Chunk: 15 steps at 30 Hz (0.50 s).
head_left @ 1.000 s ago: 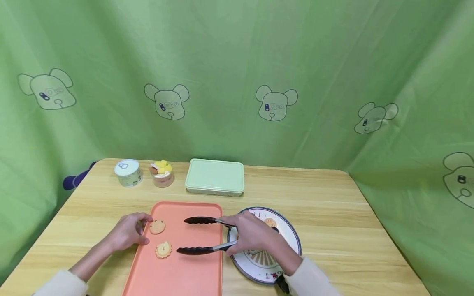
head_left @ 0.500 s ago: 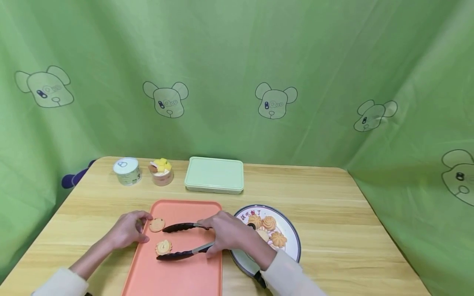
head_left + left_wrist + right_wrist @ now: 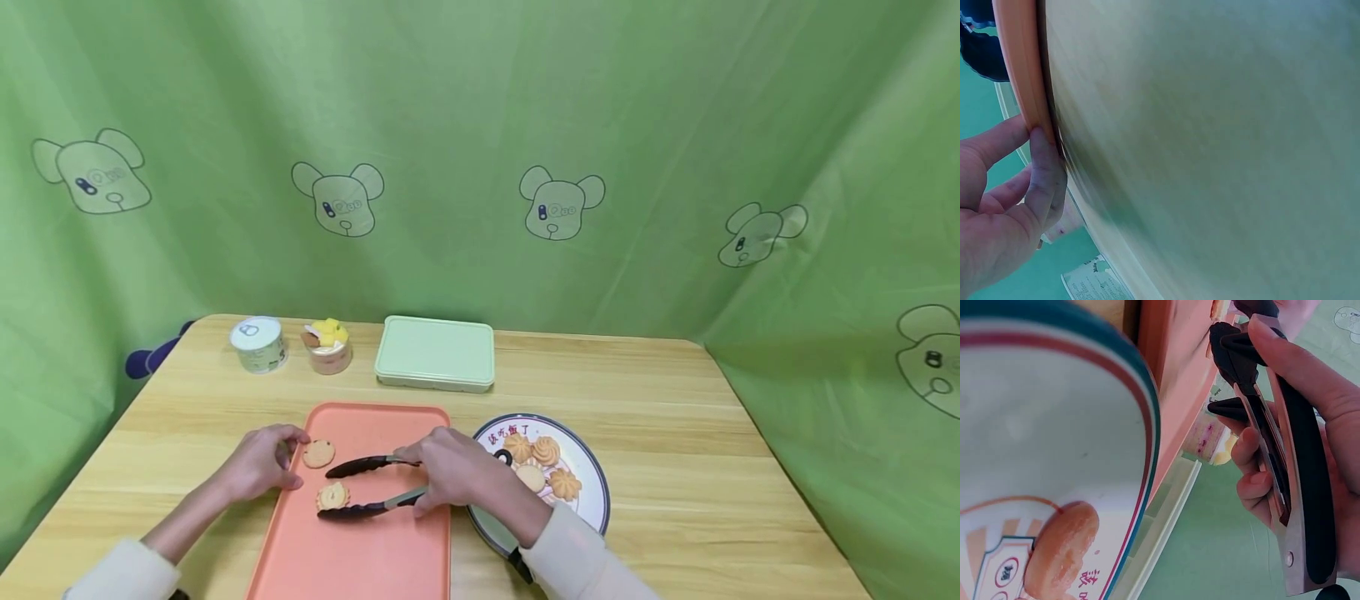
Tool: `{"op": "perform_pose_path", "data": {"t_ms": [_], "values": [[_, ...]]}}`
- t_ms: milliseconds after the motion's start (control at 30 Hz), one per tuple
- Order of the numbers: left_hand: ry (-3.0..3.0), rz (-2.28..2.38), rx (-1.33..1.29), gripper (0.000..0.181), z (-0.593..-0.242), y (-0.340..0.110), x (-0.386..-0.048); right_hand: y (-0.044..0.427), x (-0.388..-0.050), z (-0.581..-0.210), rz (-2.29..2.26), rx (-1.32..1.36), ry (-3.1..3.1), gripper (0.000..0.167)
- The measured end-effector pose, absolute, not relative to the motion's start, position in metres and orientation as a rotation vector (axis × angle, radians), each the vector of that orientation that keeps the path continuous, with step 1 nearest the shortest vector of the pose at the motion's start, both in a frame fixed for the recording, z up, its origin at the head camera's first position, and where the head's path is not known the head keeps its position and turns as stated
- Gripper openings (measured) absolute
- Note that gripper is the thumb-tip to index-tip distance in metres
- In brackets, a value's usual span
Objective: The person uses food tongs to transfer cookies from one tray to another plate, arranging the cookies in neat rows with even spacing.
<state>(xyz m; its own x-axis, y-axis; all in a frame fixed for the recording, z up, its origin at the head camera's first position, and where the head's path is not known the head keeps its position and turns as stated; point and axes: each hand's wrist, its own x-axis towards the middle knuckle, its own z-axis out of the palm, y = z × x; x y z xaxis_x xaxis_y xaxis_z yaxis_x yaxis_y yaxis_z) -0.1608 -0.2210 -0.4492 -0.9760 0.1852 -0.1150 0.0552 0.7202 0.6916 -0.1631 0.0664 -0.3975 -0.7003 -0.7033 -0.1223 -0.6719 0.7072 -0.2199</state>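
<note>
My left hand (image 3: 258, 467) grips the left rim of the pink tray (image 3: 375, 550); in the left wrist view its thumb and fingers pinch the tray edge (image 3: 1022, 69). The right hand (image 3: 457, 471) holds black-tipped tongs (image 3: 356, 510), their arms spread apart over the tray. Between the tong tips lies a scalloped cookie (image 3: 332, 497), close to the lower tip. A round cookie (image 3: 318, 454) rests above it, near my left fingertips. In the right wrist view, the fingers wrap round the tongs' handles (image 3: 1304, 481).
Right of the tray is a round plate (image 3: 596, 492) with several cookies (image 3: 564, 484), partly under the right forearm. Along the back stand a can (image 3: 258, 346), a dessert cup (image 3: 328, 348) and a light green lidded box (image 3: 435, 354). A green curtain (image 3: 465, 100) surrounds the table.
The right hand has moved left with the tongs, bringing their tips to either side of the scalloped cookie. More cookies on the plate are uncovered. The left hand stays on the rim.
</note>
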Motion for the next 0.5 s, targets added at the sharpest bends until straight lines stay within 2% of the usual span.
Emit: {"op": "perform_pose_path", "data": {"t_ms": [500], "values": [[2.750, 1.095, 0.216, 0.057, -0.4510, -0.2222, -0.1613, 0.0673, -0.1613, -0.3935, -0.216, -1.030, 2.734, 0.066]]}}
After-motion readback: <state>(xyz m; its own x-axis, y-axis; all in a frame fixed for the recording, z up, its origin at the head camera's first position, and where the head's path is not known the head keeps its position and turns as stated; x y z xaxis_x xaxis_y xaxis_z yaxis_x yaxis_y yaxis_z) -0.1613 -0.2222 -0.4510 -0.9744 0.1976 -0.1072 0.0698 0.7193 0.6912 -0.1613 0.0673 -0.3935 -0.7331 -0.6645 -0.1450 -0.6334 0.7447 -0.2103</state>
